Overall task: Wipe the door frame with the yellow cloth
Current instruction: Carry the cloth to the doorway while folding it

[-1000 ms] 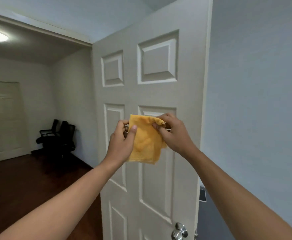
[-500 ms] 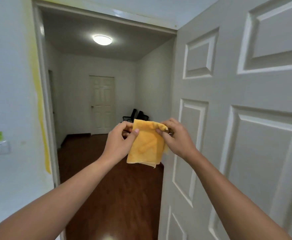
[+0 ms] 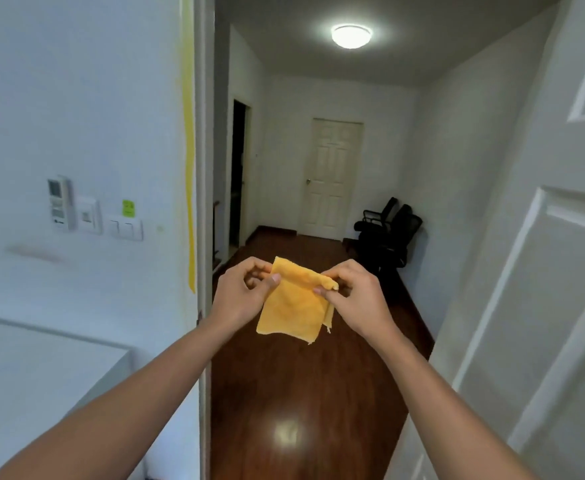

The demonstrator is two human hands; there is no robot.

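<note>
The white wooden door frame (image 3: 203,168) stands upright at the left of the doorway. To its right, the white panelled door (image 3: 533,289) is swung open, and the dark wooden floor (image 3: 301,393) runs between them. Left of the frame, a yellow streak (image 3: 189,150) goes down the wall. Right of the frame, not touching it, the left hand (image 3: 240,292) and the right hand (image 3: 356,296) pinch the upper corners of the folded yellow cloth (image 3: 294,303).

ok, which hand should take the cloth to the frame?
Left, probably. Both hands pinch the cloth by its top edge, but the left hand is nearer the frame; the right hand would have to cross over.
</note>
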